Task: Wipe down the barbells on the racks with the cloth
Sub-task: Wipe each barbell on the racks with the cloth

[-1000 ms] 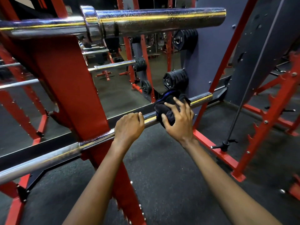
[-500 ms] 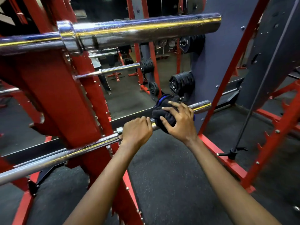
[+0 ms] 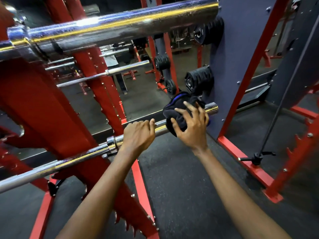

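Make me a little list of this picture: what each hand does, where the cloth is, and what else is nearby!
place: gym with a dark floor
left hand: grips the sleeve of the lower barbell
right hand: holds the dark cloth round the same sleeve, near its end
bare tip: a short shiny bit shows past the cloth
upper barbell: above, no hand on it
red rack upright: left of the hands, both bars cross it
black weight plates: stored behind the cloth
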The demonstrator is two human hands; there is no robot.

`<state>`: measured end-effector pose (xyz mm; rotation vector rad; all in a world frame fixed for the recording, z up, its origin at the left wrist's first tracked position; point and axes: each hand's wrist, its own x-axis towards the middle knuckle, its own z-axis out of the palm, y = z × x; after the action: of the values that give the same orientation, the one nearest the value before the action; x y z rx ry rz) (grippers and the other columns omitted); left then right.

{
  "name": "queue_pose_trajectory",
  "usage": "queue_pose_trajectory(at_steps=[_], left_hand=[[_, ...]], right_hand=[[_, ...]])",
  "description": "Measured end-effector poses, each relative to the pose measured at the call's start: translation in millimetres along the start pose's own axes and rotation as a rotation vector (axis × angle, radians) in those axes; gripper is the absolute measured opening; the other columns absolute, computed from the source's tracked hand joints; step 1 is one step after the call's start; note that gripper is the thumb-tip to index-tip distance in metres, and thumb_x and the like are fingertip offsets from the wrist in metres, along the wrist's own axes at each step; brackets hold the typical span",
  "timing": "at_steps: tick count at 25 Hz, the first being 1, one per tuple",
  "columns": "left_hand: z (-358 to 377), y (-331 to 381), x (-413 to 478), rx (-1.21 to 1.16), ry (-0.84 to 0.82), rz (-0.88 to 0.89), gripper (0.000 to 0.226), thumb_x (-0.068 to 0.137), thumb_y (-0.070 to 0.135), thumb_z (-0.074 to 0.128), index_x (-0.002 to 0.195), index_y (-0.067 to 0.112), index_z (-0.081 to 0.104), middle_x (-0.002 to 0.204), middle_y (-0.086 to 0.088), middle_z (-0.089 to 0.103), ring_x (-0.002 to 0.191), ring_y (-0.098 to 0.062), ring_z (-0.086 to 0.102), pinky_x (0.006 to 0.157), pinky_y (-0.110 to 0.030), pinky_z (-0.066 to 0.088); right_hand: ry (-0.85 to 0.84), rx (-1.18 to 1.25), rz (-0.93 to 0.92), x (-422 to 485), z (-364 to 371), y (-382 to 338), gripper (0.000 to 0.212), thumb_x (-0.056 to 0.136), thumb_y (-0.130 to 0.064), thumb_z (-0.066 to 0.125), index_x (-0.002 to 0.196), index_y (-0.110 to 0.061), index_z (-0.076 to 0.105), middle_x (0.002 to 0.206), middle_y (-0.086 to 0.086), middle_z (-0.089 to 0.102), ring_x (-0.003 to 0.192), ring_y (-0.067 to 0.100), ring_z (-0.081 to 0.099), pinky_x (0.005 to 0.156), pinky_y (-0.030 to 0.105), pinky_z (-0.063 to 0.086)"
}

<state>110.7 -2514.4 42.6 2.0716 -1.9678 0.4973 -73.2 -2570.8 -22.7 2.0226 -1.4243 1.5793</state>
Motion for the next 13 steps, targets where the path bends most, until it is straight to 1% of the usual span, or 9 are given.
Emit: queue_pose_trajectory(at_steps=[1,2,4,6,8,10,11,12,13], left_hand=[[1,7,2,-0.008,-0.006,-0.002,0.063,0.102,0.046,0.016,0.080,0.015,0.067,0.079,-0.009,0.072,0.078,-0.033,0.069,0.064,-0.037,0.046],[3,11,2,-0.007,0.001,-0.015,0.063,0.102,0.046,0.016,0.080,0.016,0.067,0.077,-0.008,0.071,0.076,-0.032,0.069,0.059,-0.036,0.043],[6,13,1,0.011,0.036,-0.039,0.063,0.104,0.043,0.019,0.075,0.015,0.067,0.069,-0.007,0.069,0.067,-0.030,0.068,0.053,-0.032,0.032],[7,12,-1,0.047,0.073,-0.061,0.063,0.104,0.042,0.020,0.070,0.014,0.066,0.064,-0.007,0.067,0.062,-0.030,0.067,0.051,-0.031,0.028],[8,12,-1,0.076,0.089,-0.074,0.063,0.103,0.042,0.020,0.068,0.014,0.065,0.062,-0.006,0.067,0.060,-0.030,0.067,0.050,-0.031,0.026],[8,14,-1,0.086,0.091,-0.083,0.062,0.102,0.041,0.021,0.065,0.014,0.063,0.060,-0.006,0.066,0.057,-0.029,0.066,0.049,-0.030,0.024],[8,15,-1,0.089,0.096,-0.086,0.062,0.102,0.041,0.022,0.064,0.013,0.062,0.059,-0.005,0.065,0.056,-0.028,0.065,0.049,-0.030,0.024],[8,15,-2,0.093,0.099,-0.091,0.061,0.102,0.040,0.023,0.062,0.013,0.062,0.058,-0.005,0.065,0.055,-0.028,0.065,0.049,-0.030,0.024],[9,15,-1,0.093,0.096,-0.094,0.061,0.102,0.040,0.024,0.062,0.013,0.061,0.057,-0.005,0.064,0.055,-0.028,0.065,0.049,-0.030,0.024]], right_hand=[[0.029,0.001,0.020,4,-1,11,0.038,0.091,-0.051,0.067,0.124,-0.032,0.070,0.146,-0.004,0.055,0.136,0.033,0.046,0.112,0.051,0.035],[0.074,-0.003,0.080,8,-2,21,0.038,0.091,-0.051,0.068,0.124,-0.031,0.070,0.145,-0.003,0.056,0.135,0.032,0.047,0.111,0.051,0.037],[0.187,0.011,0.231,16,-1,37,0.040,0.092,-0.050,0.067,0.125,-0.027,0.070,0.146,0.002,0.056,0.137,0.035,0.047,0.111,0.051,0.038],[0.264,0.078,0.344,17,5,39,0.048,0.095,-0.049,0.065,0.135,-0.022,0.063,0.152,0.009,0.048,0.142,0.037,0.042,0.114,0.053,0.037],[0.291,0.266,0.481,9,9,28,0.060,0.099,-0.045,0.062,0.150,-0.018,0.048,0.162,0.015,0.031,0.151,0.034,0.029,0.121,0.052,0.030],[0.284,0.525,0.657,-2,11,18,0.071,0.101,-0.044,0.057,0.160,-0.016,0.030,0.167,0.017,0.015,0.156,0.028,0.016,0.126,0.046,0.023],[0.289,0.612,0.727,-7,11,18,0.075,0.101,-0.047,0.054,0.161,-0.015,0.024,0.167,0.017,0.014,0.157,0.026,0.014,0.127,0.046,0.021],[0.309,0.688,0.780,-9,9,19,0.078,0.099,-0.049,0.053,0.161,-0.013,0.022,0.166,0.017,0.017,0.156,0.026,0.017,0.126,0.047,0.022],[0.355,0.793,0.826,-7,7,22,0.079,0.097,-0.049,0.053,0.160,-0.011,0.024,0.164,0.016,0.024,0.154,0.026,0.024,0.126,0.046,0.025]])
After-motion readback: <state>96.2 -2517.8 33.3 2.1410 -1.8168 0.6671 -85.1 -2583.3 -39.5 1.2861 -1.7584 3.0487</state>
